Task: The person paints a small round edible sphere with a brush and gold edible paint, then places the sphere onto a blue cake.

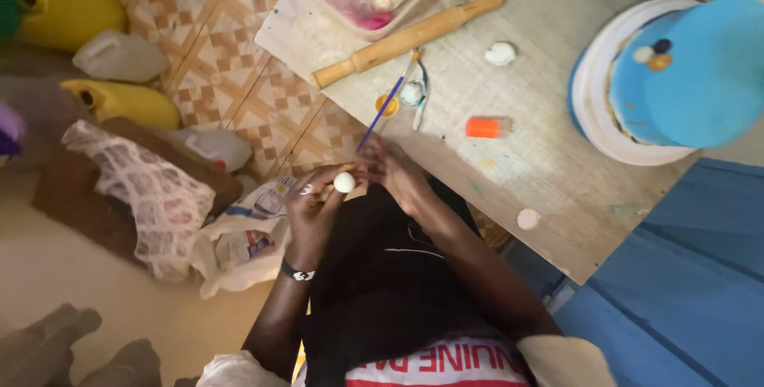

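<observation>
Between the two hands, just off the near edge of the counter [549, 156] and over the person's dark lap, sits a small white ball [344, 182]. The left hand [312, 208] pinches it, fingers [322, 188] closed around it from below. The right hand [398, 176] is close beside it; its fingers are blurred, but they appear closed on the lower end of a thin blue-handled brush [387, 103], whose tip points up toward a small yellow pot [387, 105] on the counter.

Progress, as a judgement: the ball looks shaped and plain white, with no colour visible on it. On the blue cake [700, 69] at far right, three small balls [654, 53] already sit on the lower tier, so some pieces seem finished and placed while this one is not.

Surroundings: a wooden rolling pin [410, 37] lies diagonally across the far side of the counter. A white lump [500, 54] rests to its right, an orange bottle [487, 127] lies nearer, and a pale disc [528, 218] sits by the near edge. Left of the counter, on the tiled floor, stand yellow jerrycans [119, 101] and a netted bundle [139, 184]. Nothing lies directly between the hands and the cake except the orange bottle.
</observation>
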